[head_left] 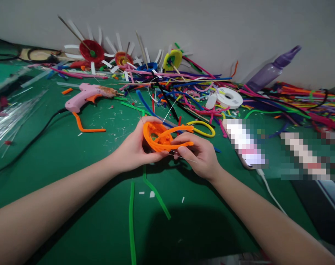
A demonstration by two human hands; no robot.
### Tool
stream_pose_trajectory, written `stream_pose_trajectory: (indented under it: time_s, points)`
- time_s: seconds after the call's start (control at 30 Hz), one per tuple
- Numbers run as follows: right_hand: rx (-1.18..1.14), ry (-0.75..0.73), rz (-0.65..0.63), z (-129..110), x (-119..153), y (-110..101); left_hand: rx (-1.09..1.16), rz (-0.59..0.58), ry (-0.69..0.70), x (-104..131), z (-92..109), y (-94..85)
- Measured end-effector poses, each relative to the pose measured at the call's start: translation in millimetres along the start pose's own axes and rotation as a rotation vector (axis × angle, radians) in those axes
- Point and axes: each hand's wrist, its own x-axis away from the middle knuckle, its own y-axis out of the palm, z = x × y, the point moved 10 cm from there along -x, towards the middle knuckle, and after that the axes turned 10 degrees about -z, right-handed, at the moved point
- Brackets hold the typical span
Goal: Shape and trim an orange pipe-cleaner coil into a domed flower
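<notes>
An orange pipe-cleaner bowl, coiled round and with a bit of green inside, is held up over the green table. My left hand wraps around its left side, thumb below and fingers behind. From its right side two orange strand ends stick out. My right hand pinches the lower strand between thumb and fingers. Thin pale wires or threads show near both hands. On the table below lie green pipe cleaners and small white paper scraps.
A pink glue gun lies at the left, its black cord running left. Finished-looking coloured discs with white strips lean at the wall. Tangled pipe cleaners, a white spool, a purple bottle and a charging phone are behind and right.
</notes>
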Motion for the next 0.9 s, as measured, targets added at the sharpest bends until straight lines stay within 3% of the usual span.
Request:
stream_pose_trajectory:
  time_s: [0.37,0.9]
  points:
    - [0.035,-0.084,0.032,-6.7,-1.0,-1.2,-0.109,0.029,0.023,0.7,3.1,-2.8]
    - [-0.026,-0.02,0.022,-1.4,-1.6,-0.9,-0.029,-0.015,-0.004,0.4,-0.2,0.5]
